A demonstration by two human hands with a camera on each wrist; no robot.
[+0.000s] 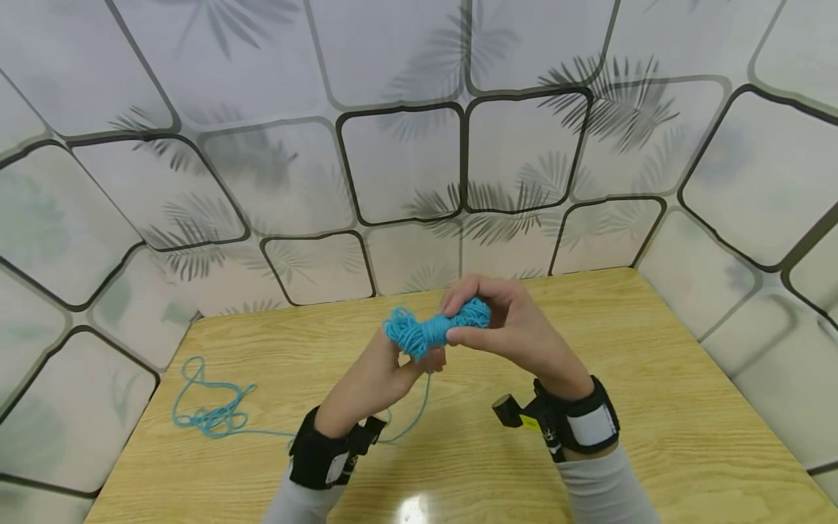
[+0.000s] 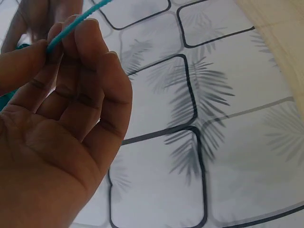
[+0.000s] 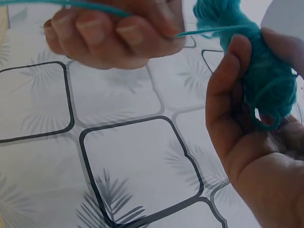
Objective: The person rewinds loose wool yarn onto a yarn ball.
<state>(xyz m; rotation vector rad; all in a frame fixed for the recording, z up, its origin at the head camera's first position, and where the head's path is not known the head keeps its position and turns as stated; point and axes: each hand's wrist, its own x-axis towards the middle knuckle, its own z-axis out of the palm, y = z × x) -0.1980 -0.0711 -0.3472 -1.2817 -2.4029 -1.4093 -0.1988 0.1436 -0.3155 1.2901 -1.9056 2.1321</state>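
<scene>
Beside the blue yarn bundle (image 1: 435, 331), left hand (image 1: 385, 375) pinches its strand (image 3: 209, 31); right hand (image 1: 517, 331) grips bundle; tabletop (image 1: 661, 393) below.

I am working at a wood-grain table (image 1: 681, 407) in a boxed-in nook — palm-frond-printed wall covering (image 1: 401, 167) is enclosing the tabletop on three sides — but whether it's a home or workplace, I'm finding unclear.
</scene>
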